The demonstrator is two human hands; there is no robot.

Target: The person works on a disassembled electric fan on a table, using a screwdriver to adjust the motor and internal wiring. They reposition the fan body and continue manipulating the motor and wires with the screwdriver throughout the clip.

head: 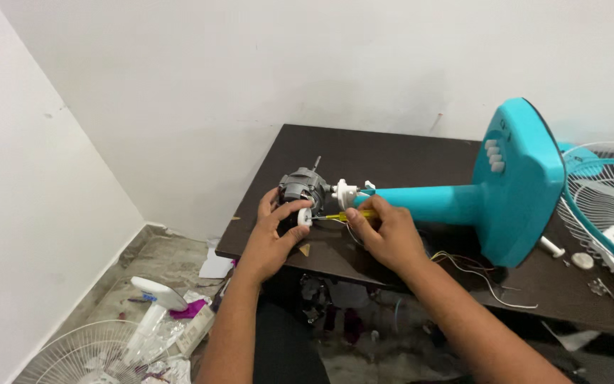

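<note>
Floor, nearest: lying at lower left, one white wire fan grille (72,352), with one white stand piece (152,302) and scattered scraps resting on and beside it.
Left hand (275,231): wrapping around the motor from below, thumb pressing on one small white part (305,215) at the motor's side.
Right hand (385,231): clenching one yellow-handled screwdriver (346,215), its tip pointing left toward that white part.
Motor (298,186): one grey unit, sitting at the tabletop's front left edge, shaft sticking up and away, joining the neck of the stand.
Wires (477,274): several thin ones, trailing loose across the tabletop from under the right hand; exact count not readable.
Fan stand (463,199): one turquoise piece, lying on its side, round base (524,181) standing on edge to the right, row of white buttons showing.
Tabletop (364,156): one dark brown surface, carrying all of this.
Far right: one second wire grille (605,206) with turquoise rim, partly cut off.
</note>
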